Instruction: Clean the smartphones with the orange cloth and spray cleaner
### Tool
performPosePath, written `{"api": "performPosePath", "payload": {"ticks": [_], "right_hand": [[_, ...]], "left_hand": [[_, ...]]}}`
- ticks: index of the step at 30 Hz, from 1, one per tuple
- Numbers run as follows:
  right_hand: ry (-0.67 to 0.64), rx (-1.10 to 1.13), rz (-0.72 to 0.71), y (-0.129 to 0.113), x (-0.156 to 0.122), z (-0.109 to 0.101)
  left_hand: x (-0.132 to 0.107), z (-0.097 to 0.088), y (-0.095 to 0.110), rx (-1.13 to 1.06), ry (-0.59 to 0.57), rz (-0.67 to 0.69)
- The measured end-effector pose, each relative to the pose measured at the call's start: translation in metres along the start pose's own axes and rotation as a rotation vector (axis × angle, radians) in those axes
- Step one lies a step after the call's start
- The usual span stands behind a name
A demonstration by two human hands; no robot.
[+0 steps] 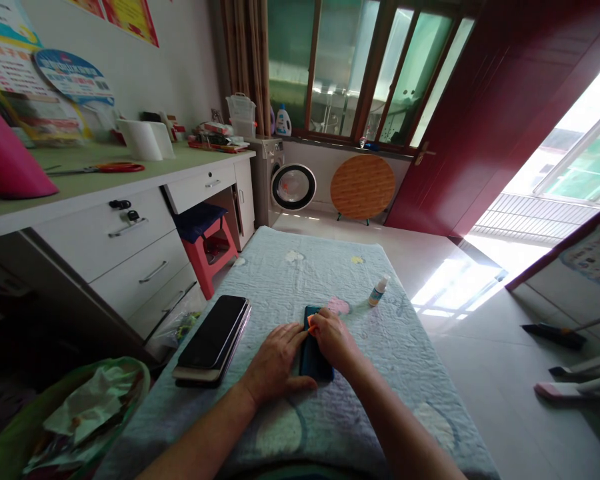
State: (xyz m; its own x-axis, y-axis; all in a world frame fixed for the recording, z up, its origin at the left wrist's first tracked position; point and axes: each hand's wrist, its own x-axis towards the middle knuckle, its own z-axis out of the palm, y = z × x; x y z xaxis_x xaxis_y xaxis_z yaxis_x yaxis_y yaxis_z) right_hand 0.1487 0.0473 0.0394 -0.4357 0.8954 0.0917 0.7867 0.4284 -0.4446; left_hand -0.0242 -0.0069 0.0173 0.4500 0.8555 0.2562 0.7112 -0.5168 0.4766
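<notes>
A dark blue phone [318, 360] lies on the cloth-covered table between my hands. My left hand [275, 360] braces it along its left side, fingers near the upper edge and thumb at the lower end. Over the phone's upper part, my right hand [334, 337] is closed, pinching a small orange piece [311, 323] against the surface. Whether this piece is cloth or a tool I cannot make out. To the left sits a stack of phones or tablets, with a black-screened one [220, 330] on top. A small spray bottle [378, 292] stands upright at the right.
The patterned light-blue cloth [265, 267] covers the table. A green-rimmed bin [135, 373] stands at lower left. Beyond are a desk with drawers [115, 233], a red stool [207, 263], a washing machine [267, 180] with its door open, and a round wooden tabletop [363, 187].
</notes>
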Motion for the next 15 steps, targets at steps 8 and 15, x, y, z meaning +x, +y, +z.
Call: {"api": "performPosePath", "payload": {"ticks": [8, 15], "right_hand": [[-0.088, 0.187, -0.068, -0.010, -0.057, -0.002], [-0.251, 0.325, -0.053, -0.003, -0.085, -0.032]], "left_hand": [[0.001, 0.003, -0.003, 0.104, -0.030, 0.014], [0.002, -0.001, 0.005, 0.145, -0.094, -0.047]]}}
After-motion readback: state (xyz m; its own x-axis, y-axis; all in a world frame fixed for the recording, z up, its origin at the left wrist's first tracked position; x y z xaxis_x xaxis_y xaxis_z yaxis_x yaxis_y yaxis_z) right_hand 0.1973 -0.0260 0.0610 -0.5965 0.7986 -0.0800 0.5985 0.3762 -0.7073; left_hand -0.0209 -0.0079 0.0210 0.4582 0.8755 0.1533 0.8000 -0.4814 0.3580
